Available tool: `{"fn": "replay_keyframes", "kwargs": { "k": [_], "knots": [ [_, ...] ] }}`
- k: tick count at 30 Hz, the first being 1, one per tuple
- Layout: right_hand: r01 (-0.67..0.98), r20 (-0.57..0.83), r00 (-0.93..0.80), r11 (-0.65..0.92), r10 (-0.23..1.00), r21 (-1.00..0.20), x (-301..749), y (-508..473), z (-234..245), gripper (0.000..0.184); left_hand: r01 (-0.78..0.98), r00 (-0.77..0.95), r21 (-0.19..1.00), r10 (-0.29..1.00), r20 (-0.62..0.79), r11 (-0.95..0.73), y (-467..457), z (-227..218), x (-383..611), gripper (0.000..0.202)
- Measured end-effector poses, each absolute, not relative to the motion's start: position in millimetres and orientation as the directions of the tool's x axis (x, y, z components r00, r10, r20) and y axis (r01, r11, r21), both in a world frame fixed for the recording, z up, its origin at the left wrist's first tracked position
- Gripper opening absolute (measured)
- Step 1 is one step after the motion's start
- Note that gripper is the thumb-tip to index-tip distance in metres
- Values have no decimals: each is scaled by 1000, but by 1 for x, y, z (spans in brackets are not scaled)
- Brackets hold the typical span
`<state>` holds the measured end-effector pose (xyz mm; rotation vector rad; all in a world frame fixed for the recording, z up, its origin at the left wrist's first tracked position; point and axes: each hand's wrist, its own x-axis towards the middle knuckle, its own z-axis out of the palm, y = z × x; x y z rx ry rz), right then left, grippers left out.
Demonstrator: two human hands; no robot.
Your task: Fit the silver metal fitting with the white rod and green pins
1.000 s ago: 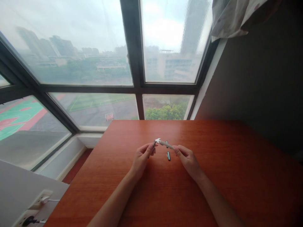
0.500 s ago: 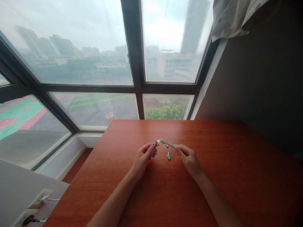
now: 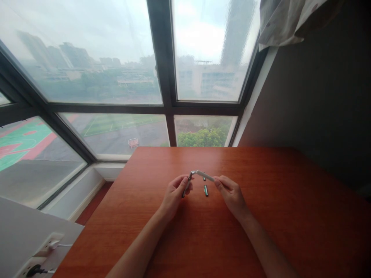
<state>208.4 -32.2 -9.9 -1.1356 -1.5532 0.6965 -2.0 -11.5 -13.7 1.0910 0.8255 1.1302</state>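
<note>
Home-like upper-floor room: wide window overlooking sports court, curtain, wooden table.

We extend our left forearm and right forearm forward, both bare, converging from the lower edge of view; we hold the left wrist and right wrist nearly in line with them; our left hand is closed in a pinch, thumb uppermost, fingertips showing beyond it; our right hand is likewise pinched, thumb and index finger directed leftward; we keep the hands apart, facing each other at roughly equal height.
</note>
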Motion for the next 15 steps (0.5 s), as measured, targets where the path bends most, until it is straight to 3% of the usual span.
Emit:
{"fn": "replay_keyframes", "kwargs": {
  "k": [15],
  "knots": [
    [379,368,6,339,930,-861,208,-31,-11,29,-282,259,957,966,10,65,-11,-9,-2,34]
  ]
}}
